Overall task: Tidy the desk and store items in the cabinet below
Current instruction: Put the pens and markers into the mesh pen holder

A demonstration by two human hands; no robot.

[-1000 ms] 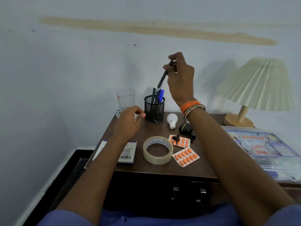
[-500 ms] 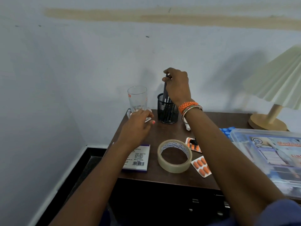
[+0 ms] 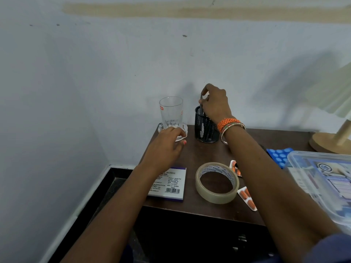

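My right hand (image 3: 215,103) is pinching the upright pen (image 3: 201,103) into the holder (image 3: 206,128) near the tabletop's back edge; my left hand's (image 3: 167,147) fingers, loosely curled, are touching the glass (image 3: 171,112).

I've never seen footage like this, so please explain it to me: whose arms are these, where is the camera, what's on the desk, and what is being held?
There is no machine here. A person wears a camera on the head, so you look down along both arms at a dark wooden desk. The right hand pinches a dark pen that stands in a black mesh pen cup. The left hand rests at the base of a clear drinking glass; whether it grips it is unclear. Also on the desk: a roll of clear tape, a white stamp pad box, orange pill strips and a clear plastic first-aid box.
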